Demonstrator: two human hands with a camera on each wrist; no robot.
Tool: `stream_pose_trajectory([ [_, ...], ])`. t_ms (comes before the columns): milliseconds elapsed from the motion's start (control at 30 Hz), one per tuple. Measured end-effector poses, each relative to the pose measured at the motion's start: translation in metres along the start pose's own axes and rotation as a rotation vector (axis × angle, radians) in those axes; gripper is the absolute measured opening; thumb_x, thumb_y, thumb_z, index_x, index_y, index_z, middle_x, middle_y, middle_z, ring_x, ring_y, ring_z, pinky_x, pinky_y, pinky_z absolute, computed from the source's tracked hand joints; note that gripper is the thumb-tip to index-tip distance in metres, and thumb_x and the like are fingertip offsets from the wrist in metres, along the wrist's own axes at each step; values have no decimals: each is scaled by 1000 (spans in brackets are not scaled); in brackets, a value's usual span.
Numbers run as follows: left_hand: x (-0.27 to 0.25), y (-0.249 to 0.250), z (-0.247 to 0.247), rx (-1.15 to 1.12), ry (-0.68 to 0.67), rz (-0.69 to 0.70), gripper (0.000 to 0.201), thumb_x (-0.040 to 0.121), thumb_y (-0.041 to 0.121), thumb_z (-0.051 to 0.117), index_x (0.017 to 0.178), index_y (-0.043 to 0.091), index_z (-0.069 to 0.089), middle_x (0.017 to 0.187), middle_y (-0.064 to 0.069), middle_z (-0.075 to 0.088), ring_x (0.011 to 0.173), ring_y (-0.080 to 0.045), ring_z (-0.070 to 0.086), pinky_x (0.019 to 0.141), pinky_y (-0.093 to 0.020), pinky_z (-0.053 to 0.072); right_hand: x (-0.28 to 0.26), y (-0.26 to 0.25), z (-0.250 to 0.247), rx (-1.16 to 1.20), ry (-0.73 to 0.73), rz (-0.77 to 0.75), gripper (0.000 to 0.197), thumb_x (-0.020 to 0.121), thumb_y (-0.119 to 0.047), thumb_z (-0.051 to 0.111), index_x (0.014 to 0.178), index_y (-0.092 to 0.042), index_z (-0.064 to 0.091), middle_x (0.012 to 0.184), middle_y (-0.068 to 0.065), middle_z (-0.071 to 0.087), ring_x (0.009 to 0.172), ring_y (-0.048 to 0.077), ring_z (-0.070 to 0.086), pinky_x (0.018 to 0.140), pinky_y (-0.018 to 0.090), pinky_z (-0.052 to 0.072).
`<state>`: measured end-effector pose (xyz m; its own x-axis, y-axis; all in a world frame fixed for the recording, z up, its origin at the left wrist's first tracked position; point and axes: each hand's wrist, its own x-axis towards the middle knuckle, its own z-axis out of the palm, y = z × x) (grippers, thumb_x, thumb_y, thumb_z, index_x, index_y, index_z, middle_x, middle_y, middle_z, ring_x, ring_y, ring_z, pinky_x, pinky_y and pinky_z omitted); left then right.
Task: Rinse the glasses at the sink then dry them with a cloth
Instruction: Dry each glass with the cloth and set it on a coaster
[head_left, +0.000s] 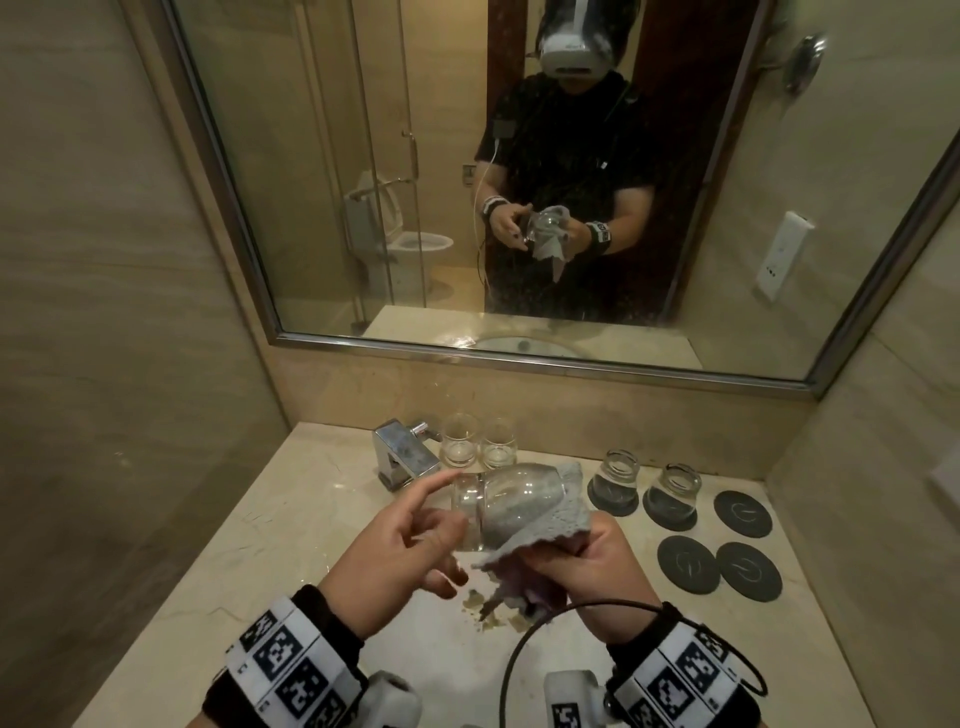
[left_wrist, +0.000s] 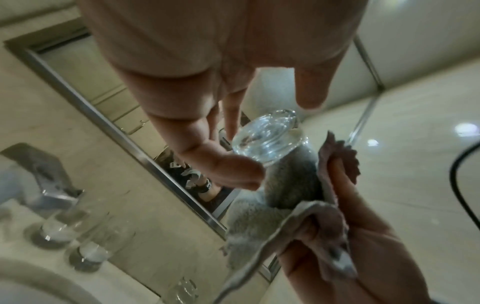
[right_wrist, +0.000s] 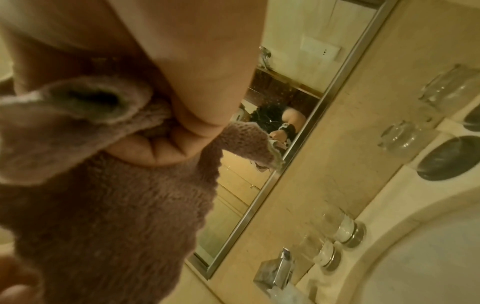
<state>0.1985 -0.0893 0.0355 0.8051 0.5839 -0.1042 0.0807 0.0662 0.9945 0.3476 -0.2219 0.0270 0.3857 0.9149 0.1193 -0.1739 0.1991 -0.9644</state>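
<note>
A wall mirror (head_left: 519, 182) spans the back wall above a beige marble surface (head_left: 291, 519), reflecting the person with both hands raised. A chrome faucet (head_left: 402, 460) stands at the back edge of the surface, left of centre. Five round dark coasters (head_left: 743, 513) lie toward the right back corner. Two upright glasses (head_left: 460, 441) stand just right of the faucet against the back edge; two inverted glasses (head_left: 618, 475) rest on the two leftmost back coasters. Above the middle of the surface, a clear glass tumbler (head_left: 493, 499) is held on its side, base toward the left. A grey cloth (head_left: 540, 512) is stuffed into its mouth and drapes out over the rim. The right hand (head_left: 587, 566) grips the bunched cloth, fingers curled tight around it. The left hand (head_left: 400, 545) is loosely spread, index finger extended; its thumb and fingertips (left_wrist: 231, 125) touch the tumbler's thick base, seen in the left wrist view.
</note>
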Motion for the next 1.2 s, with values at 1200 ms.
stream_pose_trajectory([
  [1200,-4,-10,-2,212,31,198,56,67,46,77,118,43,55,111,-2,64,89,-32,67,81,-43,57,-1,1,5,47,98,-51,20,61,-19,76,81,-19,79,81,10,75,74,23,73,63,27,57],
])
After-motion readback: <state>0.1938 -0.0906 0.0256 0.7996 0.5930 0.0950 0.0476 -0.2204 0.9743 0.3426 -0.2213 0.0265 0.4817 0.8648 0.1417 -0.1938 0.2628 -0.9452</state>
